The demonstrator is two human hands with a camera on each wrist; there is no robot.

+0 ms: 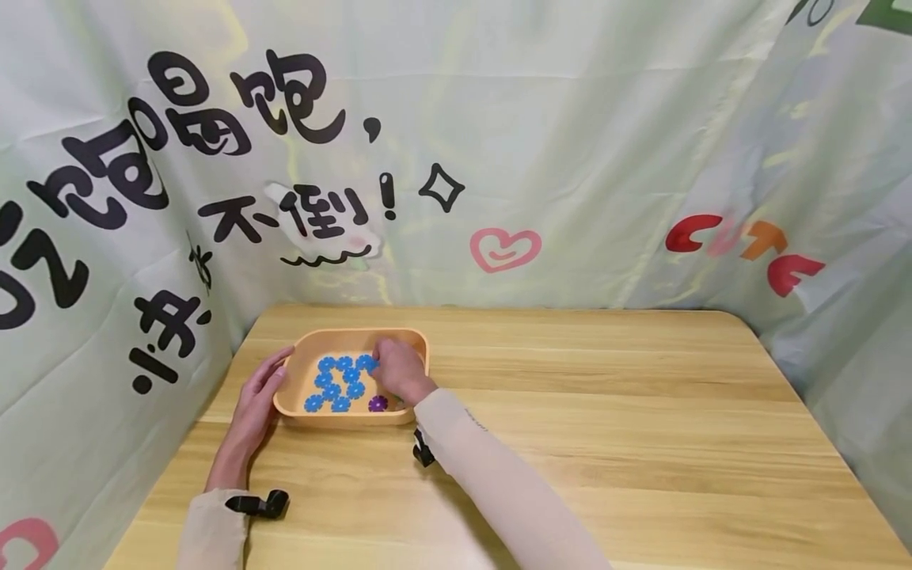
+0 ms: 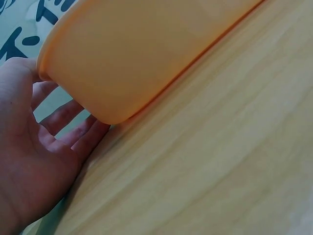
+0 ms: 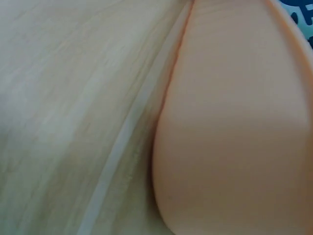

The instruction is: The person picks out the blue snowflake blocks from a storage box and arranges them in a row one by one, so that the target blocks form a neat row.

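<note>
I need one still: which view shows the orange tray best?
The head view: the orange tray appears almost entire, with blue pieces inside. The wrist views show only parts of its outside: the left, a side and corner by the left hand; the right, a wall close up.

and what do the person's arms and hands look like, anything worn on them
Both the left hand and right hand are ungloved. The left sleeve and right sleeve are pale beige; the right carries small dark lettering, too small to read. A small black device shows at the left wrist and another at the right.
</note>
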